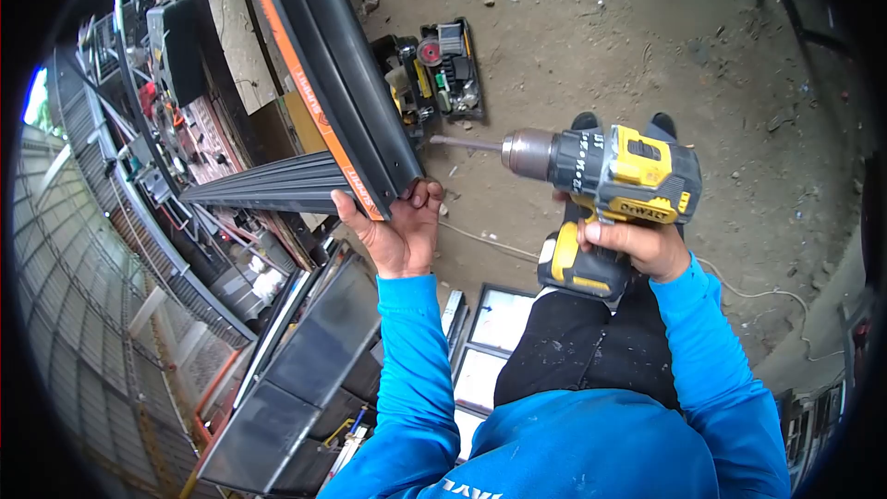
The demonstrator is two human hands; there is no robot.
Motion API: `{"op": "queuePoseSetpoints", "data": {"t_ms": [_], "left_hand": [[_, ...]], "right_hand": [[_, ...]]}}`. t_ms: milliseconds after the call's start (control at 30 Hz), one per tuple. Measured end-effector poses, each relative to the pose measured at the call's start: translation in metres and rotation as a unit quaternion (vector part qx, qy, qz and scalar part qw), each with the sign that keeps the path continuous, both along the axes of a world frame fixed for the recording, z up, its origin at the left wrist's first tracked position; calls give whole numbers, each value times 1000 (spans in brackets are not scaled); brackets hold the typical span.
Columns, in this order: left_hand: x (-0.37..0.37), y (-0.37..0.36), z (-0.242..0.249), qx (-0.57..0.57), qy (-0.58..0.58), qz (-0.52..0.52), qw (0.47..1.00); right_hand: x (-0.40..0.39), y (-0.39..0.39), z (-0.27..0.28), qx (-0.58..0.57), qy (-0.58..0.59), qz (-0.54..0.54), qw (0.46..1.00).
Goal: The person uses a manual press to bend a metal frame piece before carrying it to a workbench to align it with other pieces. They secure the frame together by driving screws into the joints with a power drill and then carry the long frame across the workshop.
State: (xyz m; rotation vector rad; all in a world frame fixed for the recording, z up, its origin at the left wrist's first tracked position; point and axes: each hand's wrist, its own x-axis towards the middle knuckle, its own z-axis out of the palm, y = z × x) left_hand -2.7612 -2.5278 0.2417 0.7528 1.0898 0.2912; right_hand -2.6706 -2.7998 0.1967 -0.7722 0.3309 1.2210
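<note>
A yellow and black cordless drill [647, 176] is in my right hand [647, 245], its handle wrapped by my fingers. Its long bit [462, 142] points left, toward the end of a dark metal profile [346, 65], with a gap between them. My left hand [402, 231] grips that profile's near end, thumb on one side and fingers curled over the other. An orange printed strip [309, 88] runs along the profile's edge. Small dark holes show near the held end. Below it, a second ribbed dark profile [268, 182] extends left.
An open toolbox [453, 69] with tools and a red disc lies on the dirt floor. A cable [758, 294] crosses the ground at right. Dark panels [296, 388] stand at lower left, beside a cluttered workbench [208, 134]. White-paned frames [499, 319] lie near my legs.
</note>
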Motion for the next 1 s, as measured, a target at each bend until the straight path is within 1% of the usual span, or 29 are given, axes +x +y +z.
{"op": "queuePoseSetpoints", "data": {"t_ms": [33,100,133,167,233,300,367,400,467,667,767,833,900,967,1000], "left_hand": [[4,-3,2,4,8,-6,1000],[12,-10,6,44,42,18,998],[4,-2,3,22,29,13,999],[2,-3,4,25,37,9,999],[14,-12,8,75,45,17,996],[7,-5,5,37,-13,-11,999],[6,-6,5,76,17,2,997],[3,-3,4,76,17,3,997],[-6,5,0,23,-47,6,999],[-5,6,1,12,-42,-25,999],[1,-2,5,38,-8,4,999],[-1,0,5,21,-11,-5,1000],[-5,4,4,5,-15,-14,1000],[-10,9,2,-4,-12,-78,997],[-8,8,2,-4,-12,-78,997]], "right_hand": [[-1,3,2,23,22,3,999],[-12,10,4,35,36,19,999],[-15,14,6,41,44,27,998],[-22,16,4,38,44,49,997],[-31,22,0,62,33,66,995],[-34,28,0,66,52,71,994],[-36,32,-1,81,32,64,994],[-38,33,-1,86,12,63,994],[-38,35,0,81,22,67,994],[-33,35,3,69,17,88,994],[-32,36,-2,71,3,63,995],[-19,36,-4,90,58,93,990],[-20,40,-6,87,153,55,983],[-15,41,-11,109,235,49,965],[-15,42,-11,117,255,42,959]]}}
